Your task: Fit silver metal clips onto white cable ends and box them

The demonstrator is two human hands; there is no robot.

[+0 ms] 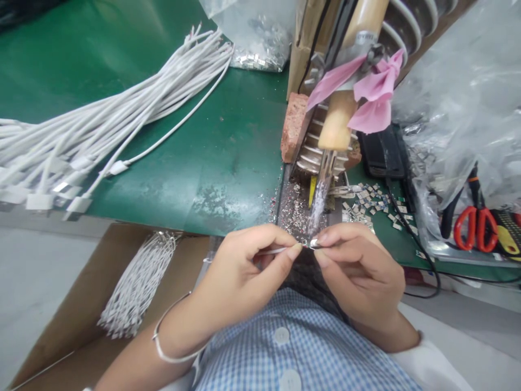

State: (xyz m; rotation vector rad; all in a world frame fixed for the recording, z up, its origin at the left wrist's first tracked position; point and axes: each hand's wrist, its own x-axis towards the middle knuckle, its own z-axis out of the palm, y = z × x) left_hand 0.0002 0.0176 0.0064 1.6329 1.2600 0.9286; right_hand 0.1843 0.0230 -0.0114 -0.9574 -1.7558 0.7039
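Nearest the camera lies a blue-and-white checked shirt front with round buttons (285, 347). Just above it the left hand (240, 266) is pinched shut on a thin white cable end (273, 251), thumb and forefinger pressing it, a slim silver bangle (163, 339) around the wrist. The right hand (358, 266) meets it fingertip to fingertip and pinches a small shiny metal connector shell (313, 243) at the cable's tip — the two pieces touch between the hands.

Directly beyond the shell stands a soldering iron with a pale wooden handle (337, 125), its metal tip pointing down at the shell, a pink rag (374, 92) tied around it. Left of the iron a reddish brick (293, 127) rests on the green table mat (203, 141); further left sprawls a bundle of white cables (93, 136). Right of the iron lie scattered small metal shells (366, 198), and further right red-handled scissors (474, 225) beside crumpled clear plastic bags (459, 108). Below the bundle, a brown cardboard box (73, 304) holds more white cable pieces (138, 282).
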